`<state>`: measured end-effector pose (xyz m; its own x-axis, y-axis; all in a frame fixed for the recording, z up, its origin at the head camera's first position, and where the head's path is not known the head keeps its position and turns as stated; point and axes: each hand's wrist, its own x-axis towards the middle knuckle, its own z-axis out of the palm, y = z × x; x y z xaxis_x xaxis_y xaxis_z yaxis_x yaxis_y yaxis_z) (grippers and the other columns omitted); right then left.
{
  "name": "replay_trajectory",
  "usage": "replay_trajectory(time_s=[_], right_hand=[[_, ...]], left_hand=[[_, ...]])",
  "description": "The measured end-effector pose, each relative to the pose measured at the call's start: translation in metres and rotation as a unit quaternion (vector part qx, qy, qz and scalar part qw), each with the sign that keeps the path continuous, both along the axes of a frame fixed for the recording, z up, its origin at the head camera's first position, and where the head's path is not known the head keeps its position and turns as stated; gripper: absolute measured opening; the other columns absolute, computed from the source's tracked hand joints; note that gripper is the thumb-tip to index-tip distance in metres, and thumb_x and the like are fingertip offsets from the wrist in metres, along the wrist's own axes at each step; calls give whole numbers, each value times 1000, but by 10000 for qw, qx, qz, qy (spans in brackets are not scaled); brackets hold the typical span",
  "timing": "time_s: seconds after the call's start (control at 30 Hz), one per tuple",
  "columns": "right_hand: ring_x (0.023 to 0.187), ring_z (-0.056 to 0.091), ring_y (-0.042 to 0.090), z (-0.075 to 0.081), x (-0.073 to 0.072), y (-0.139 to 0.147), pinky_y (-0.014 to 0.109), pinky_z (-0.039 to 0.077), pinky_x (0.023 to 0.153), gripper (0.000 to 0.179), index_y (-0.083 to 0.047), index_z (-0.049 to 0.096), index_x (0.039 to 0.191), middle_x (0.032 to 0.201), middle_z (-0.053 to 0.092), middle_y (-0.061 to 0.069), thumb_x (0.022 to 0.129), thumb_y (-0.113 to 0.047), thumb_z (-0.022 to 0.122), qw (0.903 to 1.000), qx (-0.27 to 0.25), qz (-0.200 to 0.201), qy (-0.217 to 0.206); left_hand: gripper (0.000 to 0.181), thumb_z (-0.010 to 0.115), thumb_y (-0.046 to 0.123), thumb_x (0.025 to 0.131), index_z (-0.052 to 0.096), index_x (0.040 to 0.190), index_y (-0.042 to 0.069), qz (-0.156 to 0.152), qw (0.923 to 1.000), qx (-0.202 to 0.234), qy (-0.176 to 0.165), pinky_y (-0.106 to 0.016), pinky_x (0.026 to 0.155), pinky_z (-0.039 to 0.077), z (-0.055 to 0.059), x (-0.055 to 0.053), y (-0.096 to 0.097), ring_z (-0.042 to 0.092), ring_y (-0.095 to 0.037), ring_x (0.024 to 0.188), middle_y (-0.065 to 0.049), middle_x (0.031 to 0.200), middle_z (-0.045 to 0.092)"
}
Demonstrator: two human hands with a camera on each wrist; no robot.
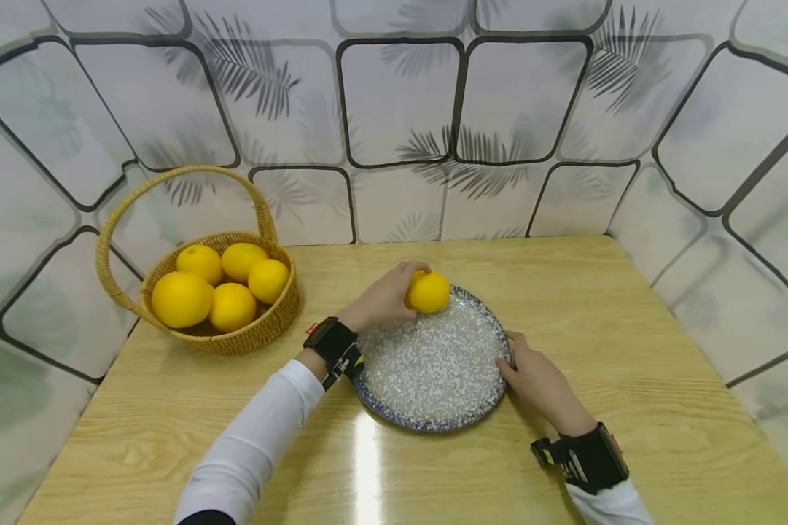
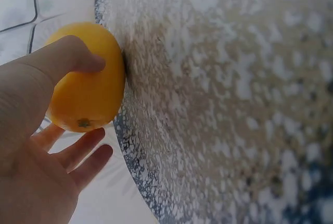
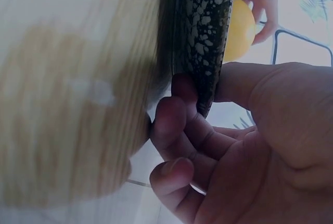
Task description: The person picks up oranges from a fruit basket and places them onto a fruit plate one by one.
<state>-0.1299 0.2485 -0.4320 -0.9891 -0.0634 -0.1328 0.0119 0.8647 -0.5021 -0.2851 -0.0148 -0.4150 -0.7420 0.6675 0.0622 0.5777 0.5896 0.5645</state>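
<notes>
My left hand (image 1: 388, 293) grips an orange (image 1: 428, 292) at the far side of a round speckled plate (image 1: 433, 372). In the left wrist view the thumb presses the side of the orange (image 2: 86, 99), which appears to touch the plate's surface. My right hand (image 1: 541, 379) pinches the plate's right rim. Its thumb lies over the rim and curled fingers are beneath, as the right wrist view shows at the dark underside of the plate (image 3: 200, 31). Part of the left fingers is hidden behind the orange in the head view.
A wicker basket (image 1: 278, 321) with a tall arched handle stands on the left of the wooden table (image 1: 597, 306). Several oranges (image 1: 182, 300) lie in it. Patterned walls (image 1: 400, 109) rise behind the table and at both sides.
</notes>
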Motion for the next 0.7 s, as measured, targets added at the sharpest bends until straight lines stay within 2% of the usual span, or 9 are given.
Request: replay_trajectory(time_s=[0.2, 0.3, 0.47, 0.6, 0.7], right_hand=[[53, 43, 13, 1, 1, 1, 27, 31, 49, 63, 14, 28, 151, 64, 47, 1, 104, -20, 53, 10000, 55, -10, -3], [53, 43, 13, 2, 1, 0, 27, 30, 49, 63, 14, 28, 151, 63, 48, 1, 104, -19, 54, 10000, 39, -2, -5], [57, 46, 14, 3, 3, 0, 28, 32, 51, 64, 15, 27, 151, 64, 49, 2, 104, -19, 54, 10000, -51, 37, -45], [64, 51, 16, 2, 2, 2, 30, 36, 55, 65, 16, 27, 152, 68, 55, 5, 104, -19, 54, 9999, -59, 58, -72], [71, 59, 20, 1, 2, 3, 34, 45, 59, 65, 16, 28, 151, 79, 67, 16, 104, -19, 54, 9999, 39, 106, -13]], left_hand=[[84, 85, 23, 82, 41, 153, 23, -108, 9983, -339, 452, -52, 109, 48, 0, 4, 1, 56, -34, 128, -18, 151, 45], [80, 85, 27, 83, 43, 152, 21, -65, 9978, -359, 552, -49, 107, 50, 0, 5, 3, 57, -32, 125, -16, 148, 46], [75, 83, 23, 85, 43, 149, 18, 125, 9970, -337, 681, -47, 108, 49, -2, 7, 6, 55, -32, 125, -16, 147, 45], [76, 83, 23, 85, 41, 148, 17, 213, 9956, -423, 813, -50, 109, 48, -2, 8, 7, 56, -34, 126, -18, 148, 45], [77, 83, 26, 85, 40, 149, 17, 242, 9949, -446, 877, -51, 109, 48, -3, 9, 6, 58, -34, 126, -18, 150, 45]])
